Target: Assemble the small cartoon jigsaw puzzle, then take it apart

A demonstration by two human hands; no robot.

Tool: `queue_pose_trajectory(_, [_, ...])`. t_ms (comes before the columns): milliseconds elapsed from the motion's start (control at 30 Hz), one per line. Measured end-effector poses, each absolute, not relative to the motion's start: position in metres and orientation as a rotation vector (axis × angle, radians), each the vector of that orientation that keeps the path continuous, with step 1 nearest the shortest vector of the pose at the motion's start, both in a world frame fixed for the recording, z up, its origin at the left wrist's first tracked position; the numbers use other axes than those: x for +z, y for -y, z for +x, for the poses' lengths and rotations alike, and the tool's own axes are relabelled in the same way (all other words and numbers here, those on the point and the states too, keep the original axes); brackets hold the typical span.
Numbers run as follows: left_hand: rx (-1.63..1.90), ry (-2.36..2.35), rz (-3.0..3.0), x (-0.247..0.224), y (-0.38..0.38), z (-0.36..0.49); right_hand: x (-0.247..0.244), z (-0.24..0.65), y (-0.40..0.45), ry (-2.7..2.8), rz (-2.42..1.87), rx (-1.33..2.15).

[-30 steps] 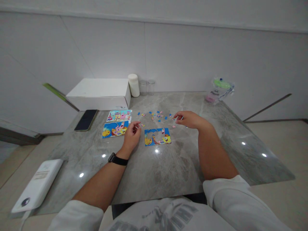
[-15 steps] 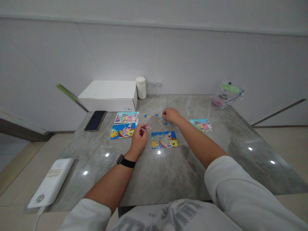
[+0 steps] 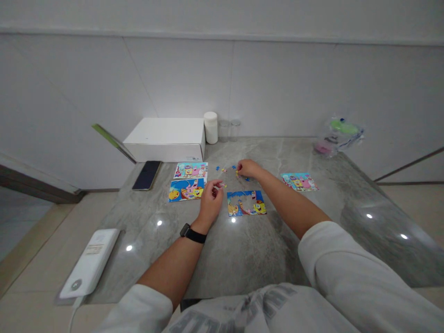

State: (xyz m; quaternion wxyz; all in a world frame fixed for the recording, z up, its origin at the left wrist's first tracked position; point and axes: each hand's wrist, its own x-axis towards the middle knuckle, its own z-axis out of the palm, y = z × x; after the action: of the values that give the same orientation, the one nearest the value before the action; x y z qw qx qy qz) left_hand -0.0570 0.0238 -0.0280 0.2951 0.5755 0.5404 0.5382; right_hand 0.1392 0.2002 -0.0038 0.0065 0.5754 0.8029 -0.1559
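Note:
A partly filled jigsaw puzzle (image 3: 231, 209) with a blue border lies between my hands, its middle showing bare grey. My left hand (image 3: 210, 199), with a black watch on the wrist, rests to its left with fingers curled; whether something small is in them I cannot make out. Beyond the puzzle my right hand (image 3: 249, 168) pinches at a small yellowish puzzle piece (image 3: 237, 174) among the loose ones. Several loose pieces lie there, among them a blue piece (image 3: 218, 168). Left of my left hand is a blue picture card (image 3: 183, 190), below a turquoise picture card (image 3: 190, 171).
Another turquoise picture (image 3: 299, 181) lies to the right. A white box (image 3: 164, 134), a white bottle (image 3: 211, 128) and two clear jars (image 3: 235, 131) stand at the back. A phone (image 3: 147, 175), a white power bank (image 3: 90, 261) with cable and a plastic bag (image 3: 338, 138) sit near the edges.
The whole view has shifted, so things appear slightly farther right. My right fingertips have moved slightly among the loose pieces. My left hand stays beside the puzzle, fingers curled.

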Motion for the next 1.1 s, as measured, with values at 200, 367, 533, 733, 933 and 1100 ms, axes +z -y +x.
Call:
queue_pose_trajectory(200, [1.438, -1.428, 1.571, -0.027, -0.022, -0.056, 0.001, 0.149, -0.179, -2.643, 1.758, -0.603])
queue_pose_trajectory(367, [1.401, -1.417, 1.63, -0.022, -0.016, -0.053, 0.006, 0.164, -0.137, -2.938, 1.734, -0.783])
queue_pose_trajectory(533, [1.33, -1.374, 1.74, -0.019, -0.011, -0.05, 0.004, 0.17, -0.09, -3.128, 1.636, -1.092])
queue_pose_trajectory(733, [1.264, -1.363, 1.915, -0.023, -0.009, -0.049, -0.011, 0.168, -0.059, -3.288, 1.549, -1.099])
queue_pose_trajectory(933, [1.219, -1.339, 1.991, -0.026, -0.012, -0.048, -0.021, 0.168, -0.048, -3.294, 1.597, -1.113])
queue_pose_trajectory(1100, [1.179, -1.327, 2.01, -0.025, -0.011, -0.046, -0.02, 0.169, -0.046, -3.363, 1.476, -1.054])
